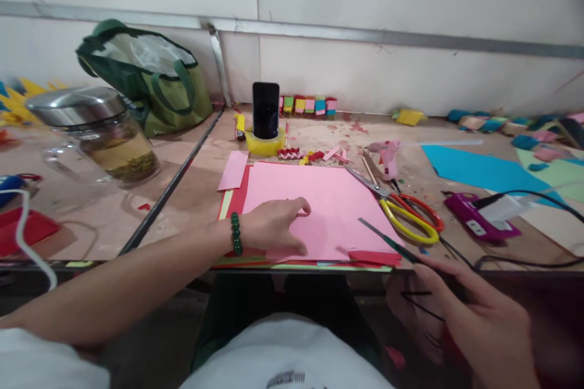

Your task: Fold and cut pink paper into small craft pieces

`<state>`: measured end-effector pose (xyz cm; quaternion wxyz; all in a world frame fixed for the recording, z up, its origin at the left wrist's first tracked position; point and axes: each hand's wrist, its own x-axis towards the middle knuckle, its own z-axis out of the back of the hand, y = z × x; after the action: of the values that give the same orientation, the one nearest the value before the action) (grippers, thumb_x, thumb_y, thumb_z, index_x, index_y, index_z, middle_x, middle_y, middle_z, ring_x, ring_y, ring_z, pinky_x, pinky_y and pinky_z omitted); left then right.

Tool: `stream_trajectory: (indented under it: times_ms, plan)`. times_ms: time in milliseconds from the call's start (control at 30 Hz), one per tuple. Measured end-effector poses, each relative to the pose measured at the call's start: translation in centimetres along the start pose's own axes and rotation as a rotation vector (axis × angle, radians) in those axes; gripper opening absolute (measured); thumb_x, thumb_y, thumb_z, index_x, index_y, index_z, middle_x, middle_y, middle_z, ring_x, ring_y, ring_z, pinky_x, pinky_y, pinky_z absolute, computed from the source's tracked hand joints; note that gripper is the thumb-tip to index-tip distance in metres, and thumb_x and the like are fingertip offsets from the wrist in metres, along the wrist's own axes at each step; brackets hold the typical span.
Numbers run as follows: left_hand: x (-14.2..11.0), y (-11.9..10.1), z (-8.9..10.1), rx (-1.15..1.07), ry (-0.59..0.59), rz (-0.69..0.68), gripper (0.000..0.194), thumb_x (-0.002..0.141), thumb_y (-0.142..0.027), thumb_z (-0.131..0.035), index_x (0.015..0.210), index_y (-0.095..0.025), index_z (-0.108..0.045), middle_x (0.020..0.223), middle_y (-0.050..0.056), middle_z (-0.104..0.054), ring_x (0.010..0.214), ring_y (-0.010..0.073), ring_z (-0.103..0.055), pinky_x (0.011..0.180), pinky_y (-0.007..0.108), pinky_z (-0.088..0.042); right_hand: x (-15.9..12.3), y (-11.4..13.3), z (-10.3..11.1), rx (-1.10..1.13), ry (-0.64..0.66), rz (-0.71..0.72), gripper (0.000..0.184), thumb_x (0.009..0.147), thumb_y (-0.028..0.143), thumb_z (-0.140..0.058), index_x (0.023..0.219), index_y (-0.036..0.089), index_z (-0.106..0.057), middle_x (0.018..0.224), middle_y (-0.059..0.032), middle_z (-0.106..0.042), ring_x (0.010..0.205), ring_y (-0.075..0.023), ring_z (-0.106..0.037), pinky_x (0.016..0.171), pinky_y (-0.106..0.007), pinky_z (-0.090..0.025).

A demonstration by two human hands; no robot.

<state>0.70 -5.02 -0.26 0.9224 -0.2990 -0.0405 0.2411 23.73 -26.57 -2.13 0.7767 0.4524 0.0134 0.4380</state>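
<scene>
My left hand (272, 228), a green bead bracelet (236, 233) at its wrist, rests over a pink paper sheet (328, 200) with thumb and fingers apart, holding nothing. That sheet tops a stack whose red paper (374, 257) and pale green edges stick out. Past the stack's right front corner, my right hand (479, 310) grips a slim tool with a dark green handle and narrow grey blade (383, 236); it may be a craft knife. Its tip points left, over the pink sheet. Scissors (406, 213) with yellow and red handles lie right of the stack.
A phone (265, 110) stands in a yellow tape roll (264, 144). Paper scraps (314, 157), a pink glue gun (389, 158) and a purple power strip (483, 217) with cables lie around. At left are a glass tea jug (114, 140) and green bag (168, 91).
</scene>
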Motion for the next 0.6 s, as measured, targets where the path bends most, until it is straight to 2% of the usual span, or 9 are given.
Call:
stream_trajectory:
  times_ms: [67, 133, 200, 267, 333, 433, 500, 600]
  plan:
    - [0.1, 0.1, 0.1, -0.072, -0.032, 0.006, 0.036, 0.073, -0.039, -0.069, 0.1, -0.018, -0.058, 0.092, 0.005, -0.063, 0.082, 0.02, -0.058, 0.069, 0.029, -0.045, 0.2, -0.3, -0.4, -0.024, 0.009, -0.024, 0.02, 0.078, 0.042, -0.066, 0.088, 0.026, -0.074, 0.088, -0.0041, -0.075, 0.077, -0.0253, -0.072, 0.053, -0.028, -0.058]
    - [0.1, 0.3, 0.2, -0.159, -0.053, -0.011, 0.012, 0.078, -0.028, -0.061, 0.083, -0.017, -0.058, 0.084, 0.003, -0.062, 0.076, 0.0164, -0.056, 0.068, 0.027, -0.044, 0.3, -0.9, -0.7, -0.079, 0.057, 0.005, 0.025, 0.077, 0.044, -0.067, 0.089, 0.024, -0.074, 0.089, -0.0048, -0.076, 0.08, -0.026, -0.072, 0.061, -0.029, -0.059]
    - [0.0, 0.5, 0.3, -0.288, -0.046, -0.01, 0.006, 0.08, -0.022, -0.055, 0.081, -0.017, -0.057, 0.079, 0.002, -0.06, 0.072, 0.0142, -0.055, 0.065, 0.025, -0.045, 0.4, -1.5, -1.0, -0.139, 0.099, 0.044, 0.026, 0.079, 0.045, -0.066, 0.091, 0.023, -0.074, 0.091, -0.0058, -0.076, 0.086, -0.0272, -0.072, 0.071, -0.032, -0.059]
    - [-0.1, 0.5, 0.2, -0.388, -0.036, 0.019, 0.013, 0.083, -0.024, -0.053, 0.093, -0.016, -0.056, 0.077, 0.001, -0.059, 0.069, 0.0137, -0.056, 0.063, 0.025, -0.045, 0.4, -2.0, -1.2, -0.18, 0.11, 0.072, 0.027, 0.08, 0.045, -0.064, 0.093, 0.024, -0.074, 0.092, -0.0057, -0.076, 0.088, -0.0272, -0.072, 0.075, -0.033, -0.058]
    - [-0.4, 0.4, 0.1, -0.361, -0.051, 0.038, 0.032, 0.082, -0.035, -0.059, 0.107, -0.016, -0.054, 0.081, 0.001, -0.059, 0.073, 0.0156, -0.057, 0.065, 0.027, -0.046, 0.4, -2.1, -1.2, -0.192, 0.089, 0.091, 0.027, 0.081, 0.047, -0.063, 0.093, 0.025, -0.074, 0.091, -0.0044, -0.076, 0.087, -0.0266, -0.072, 0.073, -0.032, -0.059]
    - [-0.8, -0.2, -0.2, -0.154, -0.082, 0.06, 0.067, 0.061, -0.051, -0.078, 0.113, -0.017, -0.052, 0.092, 0.005, -0.061, 0.08, 0.0206, -0.058, 0.067, 0.03, -0.045, 0.3, -2.1, -1.2, -0.174, 0.082, 0.107, 0.028, 0.08, 0.048, -0.063, 0.092, 0.025, -0.074, 0.088, -0.0028, -0.076, 0.084, -0.0253, -0.072, 0.067, -0.029, -0.059]
    - [-1.0, -0.7, -0.4, -0.032, -0.081, 0.085, 0.065, 0.057, -0.053, -0.08, 0.106, -0.019, -0.054, 0.093, 0.006, -0.062, 0.08, 0.0225, -0.058, 0.064, 0.03, -0.043, 0.3, -1.9, -1.1, -0.151, 0.097, 0.113, 0.026, 0.081, 0.045, -0.064, 0.092, 0.024, -0.074, 0.089, -0.0029, -0.076, 0.083, -0.0244, -0.073, 0.062, -0.025, -0.059]
    - [-0.9, -1.1, -0.7, -0.012, -0.027, 0.114, 0.056, 0.06, -0.052, -0.078, 0.102, -0.021, -0.054, 0.086, 0.002, -0.062, 0.074, 0.0202, -0.057, 0.057, 0.027, -0.037, 0.6, -1.9, -1.1, -0.103, 0.103, 0.141, 0.025, 0.082, 0.044, -0.061, 0.089, 0.024, -0.075, 0.089, -0.0033, -0.076, 0.08, -0.0229, -0.073, 0.056, -0.021, -0.058]
